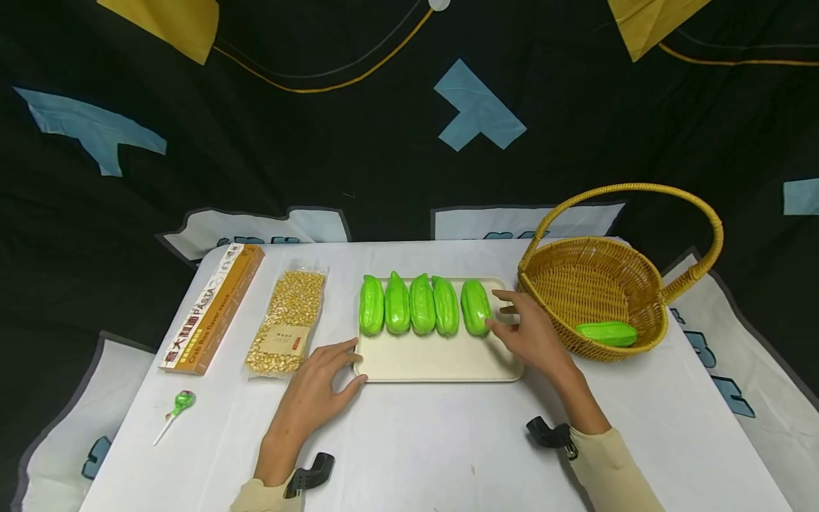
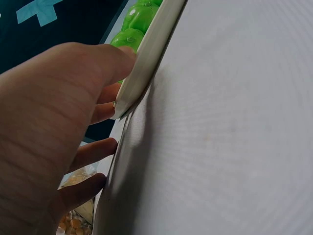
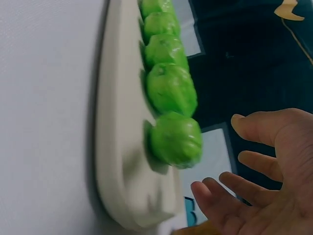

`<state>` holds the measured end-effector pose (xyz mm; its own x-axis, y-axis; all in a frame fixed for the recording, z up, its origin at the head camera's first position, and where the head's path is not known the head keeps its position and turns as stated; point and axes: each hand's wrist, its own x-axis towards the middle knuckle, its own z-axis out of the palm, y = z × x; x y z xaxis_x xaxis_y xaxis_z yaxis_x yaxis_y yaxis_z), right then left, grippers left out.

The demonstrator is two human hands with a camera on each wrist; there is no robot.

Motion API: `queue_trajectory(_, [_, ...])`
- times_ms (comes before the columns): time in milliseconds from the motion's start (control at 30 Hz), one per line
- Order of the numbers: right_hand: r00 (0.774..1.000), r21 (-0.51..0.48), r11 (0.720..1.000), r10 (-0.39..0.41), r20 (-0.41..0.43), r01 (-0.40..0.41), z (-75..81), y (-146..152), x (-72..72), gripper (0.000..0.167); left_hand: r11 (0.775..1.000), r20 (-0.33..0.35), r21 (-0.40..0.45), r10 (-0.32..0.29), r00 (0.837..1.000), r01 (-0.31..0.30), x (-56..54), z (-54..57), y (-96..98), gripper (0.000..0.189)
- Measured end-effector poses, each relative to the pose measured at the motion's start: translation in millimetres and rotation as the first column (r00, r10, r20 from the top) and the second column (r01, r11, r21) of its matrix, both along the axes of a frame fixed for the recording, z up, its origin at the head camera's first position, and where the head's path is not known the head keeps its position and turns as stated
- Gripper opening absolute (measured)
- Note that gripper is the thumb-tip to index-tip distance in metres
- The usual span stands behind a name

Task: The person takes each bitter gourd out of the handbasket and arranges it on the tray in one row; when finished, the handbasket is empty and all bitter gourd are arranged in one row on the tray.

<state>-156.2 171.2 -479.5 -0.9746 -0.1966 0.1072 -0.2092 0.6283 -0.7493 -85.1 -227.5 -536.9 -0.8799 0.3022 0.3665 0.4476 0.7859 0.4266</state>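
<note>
Several glossy green ridged vegetables resembling bitter gourds stand in a row on a cream tray (image 1: pixel 438 363). My left hand (image 1: pixel 316 387) is at the tray's front left corner, its fingers spread, with the thumb and some fingertips right at the rim. My right hand (image 1: pixel 527 334) reaches over the tray's right side, fingers extended and apart, beside the rightmost green vegetable (image 1: pixel 475 307). In the right wrist view a gap shows between that hand and this vegetable (image 3: pixel 176 139). Another green vegetable (image 1: pixel 608 333) lies inside the wicker basket (image 1: pixel 591 249), right of the right hand.
To the left are a pasta box (image 1: pixel 214 309), a clear bag of yellow kernels (image 1: pixel 288 320) and a green lollipop (image 1: pixel 183 400). The basket's tall handle (image 1: pixel 630 188) arches above it at the right. A black cloth (image 1: pixel 358 156) hangs behind the white-covered table (image 1: pixel 409 448).
</note>
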Motion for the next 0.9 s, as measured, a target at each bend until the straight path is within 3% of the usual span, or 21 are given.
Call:
queue_trajectory(333, [0.995, 0.001, 0.998, -0.060, -0.077, 0.061, 27.0, 21, 11.9, 0.056, 1.000, -0.006, -0.001, -0.002, 1.000, 0.002, -1.2, 1.3, 0.3, 0.034])
queue_trajectory(900, [0.984, 0.111, 0.984, -0.121, -0.133, 0.137, 46.4, 76, 24.4, 0.058, 1.000, -0.009, 0.002, -0.002, 1.000, 0.002, 0.3, -1.0, 0.2, 0.035])
